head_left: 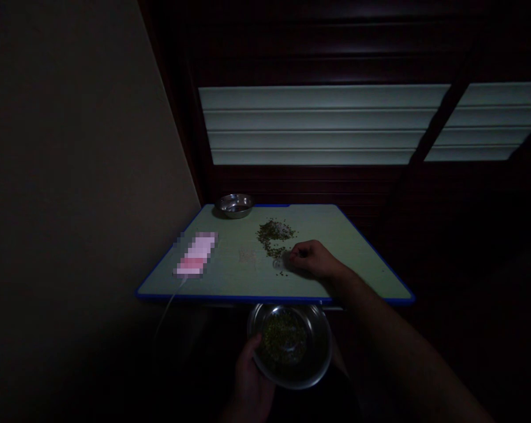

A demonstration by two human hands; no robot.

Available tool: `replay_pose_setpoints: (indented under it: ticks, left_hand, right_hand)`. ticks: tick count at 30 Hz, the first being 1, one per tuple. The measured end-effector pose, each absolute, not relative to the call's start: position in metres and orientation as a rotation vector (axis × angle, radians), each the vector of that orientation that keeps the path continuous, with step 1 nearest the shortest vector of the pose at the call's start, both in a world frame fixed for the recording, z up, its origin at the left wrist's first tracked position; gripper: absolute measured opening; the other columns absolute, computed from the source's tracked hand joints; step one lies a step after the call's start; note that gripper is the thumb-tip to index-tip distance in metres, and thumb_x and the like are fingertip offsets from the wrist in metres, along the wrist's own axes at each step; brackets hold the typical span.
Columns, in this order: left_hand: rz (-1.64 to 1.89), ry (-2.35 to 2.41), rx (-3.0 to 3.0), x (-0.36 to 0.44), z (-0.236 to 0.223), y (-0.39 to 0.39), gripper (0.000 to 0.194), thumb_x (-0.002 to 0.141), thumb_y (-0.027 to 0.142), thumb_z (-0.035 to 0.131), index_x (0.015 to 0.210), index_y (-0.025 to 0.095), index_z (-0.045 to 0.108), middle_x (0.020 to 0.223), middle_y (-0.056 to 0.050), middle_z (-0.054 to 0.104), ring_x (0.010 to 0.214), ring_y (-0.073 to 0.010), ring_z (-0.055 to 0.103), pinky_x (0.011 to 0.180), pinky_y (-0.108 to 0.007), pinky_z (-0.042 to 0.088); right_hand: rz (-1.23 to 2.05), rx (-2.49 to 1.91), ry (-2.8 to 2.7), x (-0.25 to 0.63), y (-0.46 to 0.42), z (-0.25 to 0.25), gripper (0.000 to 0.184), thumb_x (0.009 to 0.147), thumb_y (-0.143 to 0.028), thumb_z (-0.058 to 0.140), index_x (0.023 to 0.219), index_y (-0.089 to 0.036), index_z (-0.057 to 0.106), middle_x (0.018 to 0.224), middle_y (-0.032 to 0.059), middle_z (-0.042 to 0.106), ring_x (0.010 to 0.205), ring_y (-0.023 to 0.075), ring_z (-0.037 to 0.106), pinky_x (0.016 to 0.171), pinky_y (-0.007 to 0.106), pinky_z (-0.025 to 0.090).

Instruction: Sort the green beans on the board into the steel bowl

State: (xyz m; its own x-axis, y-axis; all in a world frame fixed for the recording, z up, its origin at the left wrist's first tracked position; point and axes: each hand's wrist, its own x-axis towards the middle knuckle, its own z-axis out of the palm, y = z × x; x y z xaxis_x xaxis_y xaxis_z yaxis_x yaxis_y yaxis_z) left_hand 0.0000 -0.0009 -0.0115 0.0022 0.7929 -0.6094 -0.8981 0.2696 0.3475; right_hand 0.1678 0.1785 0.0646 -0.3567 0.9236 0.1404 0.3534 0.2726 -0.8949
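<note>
In the head view, the left hand [254,379] clasps the bowl [323,335], thumb over its rim, in front of the table's [331,229] near edge; green grains [283,341] lie inside. The right hand [310,258] is over the table, right of its middle, fingers curled in; whether they pinch anything I cannot tell. The pile [274,231] sits at the table's middle, the dish [235,213] at its far left corner.
</note>
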Motion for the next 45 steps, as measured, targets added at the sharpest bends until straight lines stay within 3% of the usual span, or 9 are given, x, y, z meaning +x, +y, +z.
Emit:
replay_pose_setpoints:
  ticks: [20, 45]
  left_hand:
    - [1.335, 0.841, -0.168, 0.0, -0.01, -0.002, 0.031, 0.084, 0.019, 0.057, 0.112, 0.012, 0.069, 0.084, -0.009, 0.079, 0.091, -0.0279, 0.073, 0.096, -0.046, 0.049]
    - [1.347, 0.817, -0.166, 0.0, -0.016, -0.002, 0.03, 0.084, 0.019, 0.058, 0.111, 0.013, 0.07, 0.089, -0.01, 0.079, 0.092, -0.0275, 0.072, 0.096, -0.046, 0.05]
  right_hand:
    - [0.882, -1.315, -1.773, 0.181, 0.184, 0.065, 0.023, 0.065, -0.037, 0.064, 0.06, -0.015, 0.059, 0.054, -0.0013, 0.05, 0.051, 0.0103, 0.041, 0.05, 0.026, 0.032]
    - [1.006, -1.152, -1.834, 0.177, 0.183, 0.065, 0.026, 0.065, -0.04, 0.068, 0.064, -0.014, 0.062, 0.058, -0.0009, 0.053, 0.056, 0.0105, 0.043, 0.053, 0.024, 0.034]
